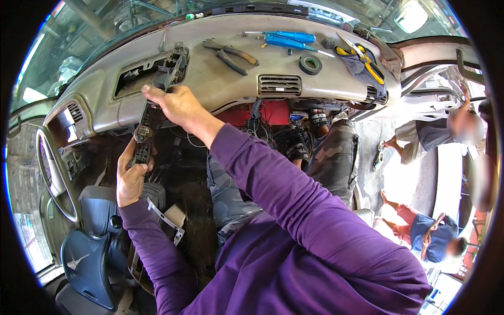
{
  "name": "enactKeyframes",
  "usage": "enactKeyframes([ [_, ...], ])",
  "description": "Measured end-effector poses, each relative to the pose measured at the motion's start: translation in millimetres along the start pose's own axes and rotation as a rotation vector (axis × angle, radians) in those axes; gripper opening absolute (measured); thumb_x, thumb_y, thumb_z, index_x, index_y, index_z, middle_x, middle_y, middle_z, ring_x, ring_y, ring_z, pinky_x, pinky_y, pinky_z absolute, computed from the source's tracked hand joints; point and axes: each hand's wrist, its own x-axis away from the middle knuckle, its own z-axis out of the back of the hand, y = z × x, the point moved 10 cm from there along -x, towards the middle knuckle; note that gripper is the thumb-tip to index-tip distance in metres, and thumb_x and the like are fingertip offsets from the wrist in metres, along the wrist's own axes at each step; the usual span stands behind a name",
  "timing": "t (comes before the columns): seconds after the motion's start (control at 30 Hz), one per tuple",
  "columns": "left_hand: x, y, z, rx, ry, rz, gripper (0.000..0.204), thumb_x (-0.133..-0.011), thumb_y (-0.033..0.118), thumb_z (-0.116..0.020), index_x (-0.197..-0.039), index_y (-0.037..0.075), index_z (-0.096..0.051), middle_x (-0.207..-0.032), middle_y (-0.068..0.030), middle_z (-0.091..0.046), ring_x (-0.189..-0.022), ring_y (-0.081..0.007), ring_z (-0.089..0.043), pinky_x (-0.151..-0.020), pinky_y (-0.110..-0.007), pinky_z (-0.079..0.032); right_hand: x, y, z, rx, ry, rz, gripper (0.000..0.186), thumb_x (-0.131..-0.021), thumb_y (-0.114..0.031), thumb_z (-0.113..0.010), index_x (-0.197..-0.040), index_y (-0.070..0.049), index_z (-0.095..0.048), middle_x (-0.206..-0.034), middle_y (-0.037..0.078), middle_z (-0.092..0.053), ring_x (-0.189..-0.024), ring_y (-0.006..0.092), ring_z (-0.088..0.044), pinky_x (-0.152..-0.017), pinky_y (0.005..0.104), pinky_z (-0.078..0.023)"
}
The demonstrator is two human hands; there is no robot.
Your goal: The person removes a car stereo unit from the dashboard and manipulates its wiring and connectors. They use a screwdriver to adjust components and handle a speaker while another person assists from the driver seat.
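A narrow black plastic dashboard part (142,152), with a round clear piece on its face, is held upright in front of the dash. My left hand (132,178) grips its lower end, fingers and thumb wrapped round its sides. At the upper end, my right hand (181,107) pinches it with the thumb on top; some of those fingers are hidden. Just beyond my right hand is an open slot (137,79) in the beige dashboard (226,71). A dark bracket-like piece (172,65) juts out at the slot's right side.
On the dash top lie pliers (231,55), blue screwdrivers (286,39), a roll of black tape (310,64) and yellow-handled scissors (365,59). A steering wheel (55,173) stands at left. Loose wires (255,123) hang below the dash. Two people are outside at right.
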Motion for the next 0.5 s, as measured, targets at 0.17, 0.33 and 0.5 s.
enactKeyframes([
  [0.17, 5, -3, -9, 0.005, 0.077, 0.026, 0.092, -0.068, 0.019, -0.066, -0.155, -0.005, -0.049, -0.11, -0.0109, -0.069, -0.084, -0.0141, -0.059, -0.073, -0.027, -0.048, -11, 10, -5, -0.209, 0.051, 0.036, 0.048, -0.099, -0.039, -0.077, -0.117, 0.005, -0.078, -0.11, 0.011, -0.08, -0.093, 0.0166, -0.069, -0.083, 0.0332, -0.052],
  [0.33, 7, -3, -2, 0.019, 0.138, 0.006, 0.09, -0.069, 0.018, -0.064, -0.156, -0.003, -0.05, -0.111, -0.0097, -0.07, -0.086, -0.0138, -0.061, -0.074, -0.026, -0.049, -12, 7, -5, 0.008, 0.003, 0.033, 0.06, -0.098, -0.052, -0.073, -0.116, 0.005, -0.078, -0.107, 0.012, -0.08, -0.093, 0.0188, -0.07, -0.083, 0.0356, -0.053],
  [0.5, 2, 3, -5, -0.193, 0.081, -0.076, 0.084, -0.08, 0.011, -0.078, -0.158, -0.002, -0.049, -0.135, -0.0098, -0.068, -0.119, -0.0173, -0.061, -0.104, -0.031, -0.048, -1, 0, 7, 0.218, -0.039, 0.004, 0.072, -0.096, -0.069, -0.066, -0.106, 0.0, -0.079, -0.091, 0.008, -0.076, -0.083, 0.0179, -0.067, -0.074, 0.0376, -0.052],
])
